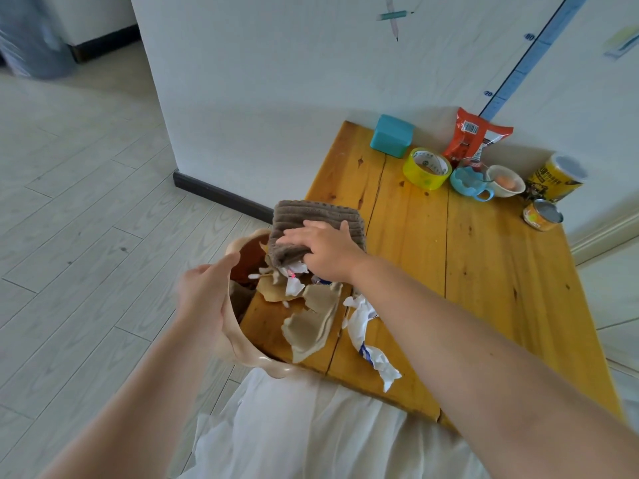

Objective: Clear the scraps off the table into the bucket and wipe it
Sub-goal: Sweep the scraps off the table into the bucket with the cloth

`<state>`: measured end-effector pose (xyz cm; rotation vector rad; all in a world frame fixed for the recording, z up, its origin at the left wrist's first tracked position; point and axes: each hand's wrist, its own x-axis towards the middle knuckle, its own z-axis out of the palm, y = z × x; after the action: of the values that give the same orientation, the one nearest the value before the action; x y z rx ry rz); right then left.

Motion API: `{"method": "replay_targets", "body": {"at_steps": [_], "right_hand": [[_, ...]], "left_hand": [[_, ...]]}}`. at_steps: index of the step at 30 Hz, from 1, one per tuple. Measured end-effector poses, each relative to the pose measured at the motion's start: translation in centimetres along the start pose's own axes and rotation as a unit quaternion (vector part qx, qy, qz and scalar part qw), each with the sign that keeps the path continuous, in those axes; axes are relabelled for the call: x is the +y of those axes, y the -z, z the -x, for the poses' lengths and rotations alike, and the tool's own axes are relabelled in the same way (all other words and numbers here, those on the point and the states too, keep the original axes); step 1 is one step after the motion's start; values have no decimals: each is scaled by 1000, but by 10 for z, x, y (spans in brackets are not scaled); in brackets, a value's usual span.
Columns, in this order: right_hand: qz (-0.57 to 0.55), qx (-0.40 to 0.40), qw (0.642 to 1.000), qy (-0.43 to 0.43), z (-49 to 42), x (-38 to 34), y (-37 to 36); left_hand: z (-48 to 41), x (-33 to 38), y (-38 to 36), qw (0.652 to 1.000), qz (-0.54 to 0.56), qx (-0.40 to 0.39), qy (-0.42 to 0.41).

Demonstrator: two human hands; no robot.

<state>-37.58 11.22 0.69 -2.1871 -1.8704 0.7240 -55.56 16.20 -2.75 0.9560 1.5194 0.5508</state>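
Bare forearms (449, 326), white garment (311, 430)

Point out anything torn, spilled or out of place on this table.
Torn beige cardboard pieces and crumpled white paper litter the near left corner of the table, beside the bucket. The small can at the far right seems tipped on its side.

Wooden plank worktop (484, 271) with clutter at the back and scraps at the near left corner.
Along the wall edge stand a teal box (392, 134), a yellow tape roll (427, 167), a red snack packet (472, 136), a blue cup (468, 181), a white bowl (505, 181) holding an egg, a yellow canister (556, 176) and a small tin (543, 214). At the left edge lies a brown cloth (318, 216), with torn cardboard pieces (311, 319) and crumpled white paper (370, 340) just in front of it.
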Motion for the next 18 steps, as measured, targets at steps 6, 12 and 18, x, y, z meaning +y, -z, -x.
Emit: {"method": "replay_targets", "body": {"at_steps": [6, 12, 18], "right_hand": [[35, -8, 998, 42, -6, -23, -12], [-20, 97, 994, 42, 1, -21, 0], [-86, 264, 961, -22, 30, 26, 44]], "left_hand": [[-1, 2, -1, 999, 28, 4, 26], [2, 0, 1, 999, 37, -10, 24], [5, -1, 3, 999, 38, -10, 20]]}}
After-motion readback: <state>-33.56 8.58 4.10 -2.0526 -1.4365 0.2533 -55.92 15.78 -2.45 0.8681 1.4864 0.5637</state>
